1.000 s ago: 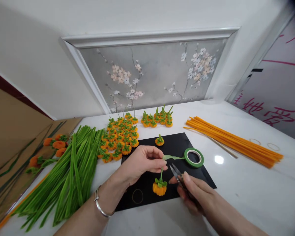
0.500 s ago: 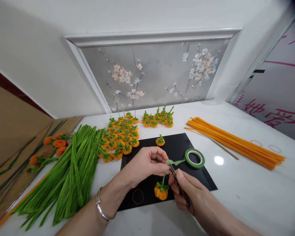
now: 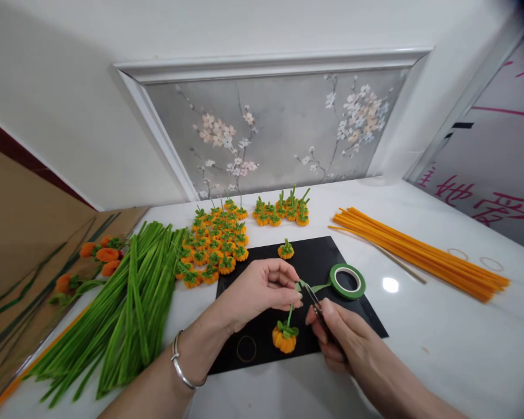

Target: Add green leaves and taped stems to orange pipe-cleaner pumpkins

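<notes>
The left hand (image 3: pixel 258 294) has its grip pinched on the thin green stem (image 3: pixel 290 315) of an orange pumpkin (image 3: pixel 284 340), which sits below the fingers over the black mat (image 3: pixel 317 250), whether touching it I cannot tell; the right hand (image 3: pixel 347 334) has its grip closed round dark-handled scissors (image 3: pixel 316 306), blades at the tape strip (image 3: pixel 318 288). The pumpkin looks light, soft and fuzzy, likely to dent if squeezed; the stem seems bendable yet firm enough to hold by; the tape looks thin, easily creased or torn, best pinched near its end.
</notes>
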{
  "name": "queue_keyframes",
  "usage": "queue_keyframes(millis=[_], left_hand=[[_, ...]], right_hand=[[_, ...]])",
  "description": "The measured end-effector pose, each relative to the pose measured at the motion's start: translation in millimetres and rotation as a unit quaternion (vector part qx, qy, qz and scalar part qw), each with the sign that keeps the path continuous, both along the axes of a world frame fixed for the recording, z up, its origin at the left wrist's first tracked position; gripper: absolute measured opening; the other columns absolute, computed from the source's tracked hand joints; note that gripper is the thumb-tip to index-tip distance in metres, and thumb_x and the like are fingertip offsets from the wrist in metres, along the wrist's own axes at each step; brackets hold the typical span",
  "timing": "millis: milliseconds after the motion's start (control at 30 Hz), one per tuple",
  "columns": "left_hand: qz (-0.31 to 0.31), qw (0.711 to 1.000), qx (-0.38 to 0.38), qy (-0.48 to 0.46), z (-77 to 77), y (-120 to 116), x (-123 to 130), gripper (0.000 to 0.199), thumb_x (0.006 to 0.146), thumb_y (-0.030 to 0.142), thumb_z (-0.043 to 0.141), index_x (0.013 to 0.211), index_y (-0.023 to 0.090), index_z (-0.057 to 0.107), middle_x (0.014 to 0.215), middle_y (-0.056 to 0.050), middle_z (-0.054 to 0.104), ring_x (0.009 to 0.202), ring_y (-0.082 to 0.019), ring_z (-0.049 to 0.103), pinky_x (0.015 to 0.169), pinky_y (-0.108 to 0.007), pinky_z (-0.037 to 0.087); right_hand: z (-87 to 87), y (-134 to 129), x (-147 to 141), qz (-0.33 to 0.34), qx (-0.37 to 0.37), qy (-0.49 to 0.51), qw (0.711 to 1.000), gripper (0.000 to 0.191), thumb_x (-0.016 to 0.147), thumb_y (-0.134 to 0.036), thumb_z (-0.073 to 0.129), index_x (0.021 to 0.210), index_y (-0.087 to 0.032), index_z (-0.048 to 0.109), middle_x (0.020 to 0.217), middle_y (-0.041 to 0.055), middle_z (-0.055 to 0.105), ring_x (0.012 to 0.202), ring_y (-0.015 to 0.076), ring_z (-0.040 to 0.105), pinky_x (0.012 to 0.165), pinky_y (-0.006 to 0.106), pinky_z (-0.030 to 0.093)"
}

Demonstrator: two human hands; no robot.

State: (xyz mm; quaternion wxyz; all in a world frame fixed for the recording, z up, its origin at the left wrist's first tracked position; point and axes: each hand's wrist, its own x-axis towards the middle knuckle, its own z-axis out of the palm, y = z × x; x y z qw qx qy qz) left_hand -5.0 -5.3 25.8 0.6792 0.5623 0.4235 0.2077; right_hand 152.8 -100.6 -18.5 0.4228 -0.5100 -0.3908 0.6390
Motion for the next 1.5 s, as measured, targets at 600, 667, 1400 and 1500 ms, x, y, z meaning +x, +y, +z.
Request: queue_keyframes(millis=[600, 667, 1400, 1500], left_hand=[[0.021, 0.980, 0.184, 0.068, 5.3, -6, 5, 0.041, 0.068, 0.015, 0.066, 0.107, 0.019, 0.056, 0.073, 0.001, 0.062, 0.065, -0.012, 0.060, 0.063, -0.023, 0.047], [0.025, 0.966, 0.242, 0.091, 5.8, -10, 6, 0.042, 0.071, 0.015, 0.063, 0.112, 0.021, 0.055, 0.073, 0.001, 0.064, 0.065, -0.013, 0.060, 0.063, -0.024, 0.048], [-0.009, 0.947, 0.291, 0.137, -5.4, -3, -1, 0.038, 0.073, 0.017, 0.059, 0.111, 0.022, 0.057, 0.071, 0.002, 0.066, 0.065, -0.014, 0.062, 0.064, -0.023, 0.046], [-0.027, 0.938, 0.304, 0.161, -5.6, -1, -3, 0.039, 0.073, 0.013, 0.056, 0.110, 0.023, 0.057, 0.070, 0.003, 0.065, 0.062, -0.012, 0.060, 0.062, -0.022, 0.045]], right_hand=[[18.4, 12, 41, 0.013, 0.305, -0.464, 0.831, 0.016, 0.093, -0.032, 0.041, 0.094, -0.022, 0.054, 0.081, 0.0039, 0.063, 0.068, 0.0167, 0.059, 0.058, 0.027, 0.043], [35.3, 26, 30, 0.038, 0.262, -0.435, 0.860, 0.022, 0.093, -0.036, 0.037, 0.082, -0.022, 0.051, 0.061, -0.0013, 0.057, 0.053, 0.0143, 0.053, 0.048, 0.024, 0.037], [14.7, 67, 16, 0.140, 0.381, -0.456, 0.792, 0.025, 0.093, -0.020, 0.041, 0.072, -0.020, 0.054, 0.063, -0.0027, 0.057, 0.061, 0.0135, 0.052, 0.063, 0.025, 0.036], [7.6, 73, 19, 0.167, 0.411, -0.451, 0.774, 0.024, 0.093, -0.016, 0.041, 0.074, -0.020, 0.054, 0.067, -0.0026, 0.059, 0.062, 0.0129, 0.051, 0.067, 0.026, 0.036]])
